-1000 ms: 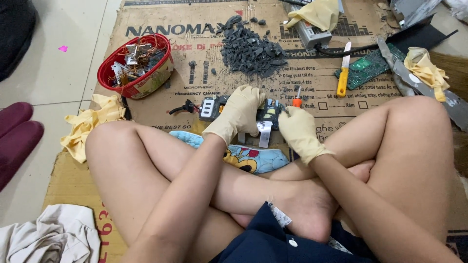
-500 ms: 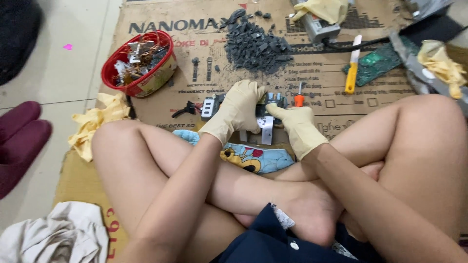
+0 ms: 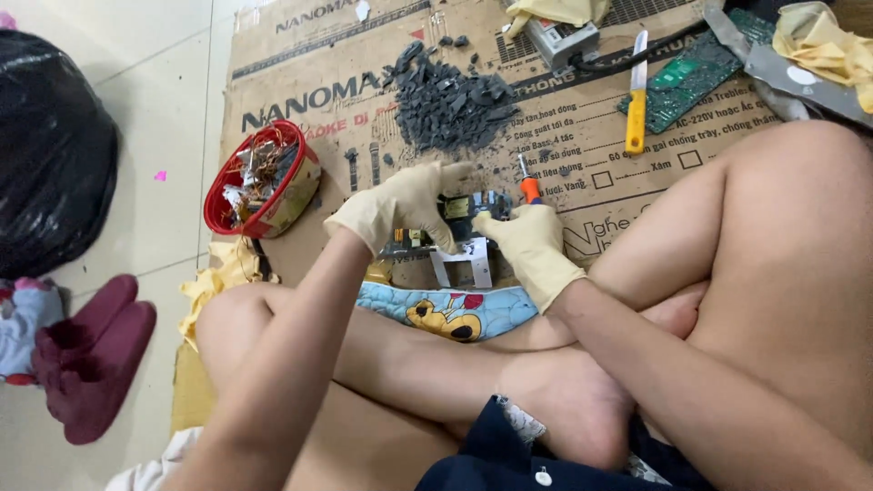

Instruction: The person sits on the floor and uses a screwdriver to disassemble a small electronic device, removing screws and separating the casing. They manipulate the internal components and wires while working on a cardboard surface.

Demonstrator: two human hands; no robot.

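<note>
**Both gloved hands closed on a small circuit board above the cardboard**

Since the earlier frame, both hands have drawn closer together over the board, and the view has swung left, bringing a black bag [image 3: 50, 150] into sight. Left hand [image 3: 405, 207], in a pale yellow glove, curls its fingers over the top of the circuit board [image 3: 459, 218], gripping it. Right hand [image 3: 529, 238], gloved alike, closes on the board's right edge and holds an orange-handled screwdriver [image 3: 527, 186] upright. Board sits between the hands, just above the cardboard sheet [image 3: 582, 136], in front of the crossed legs. Pile of dark grey fragments [image 3: 450, 100] lies beyond the hands. Red bowl [image 3: 259, 182] of scrap stands well to the left. Yellow-handled knife [image 3: 637, 100] and green circuit board [image 3: 696, 77] lie far right.
</note>
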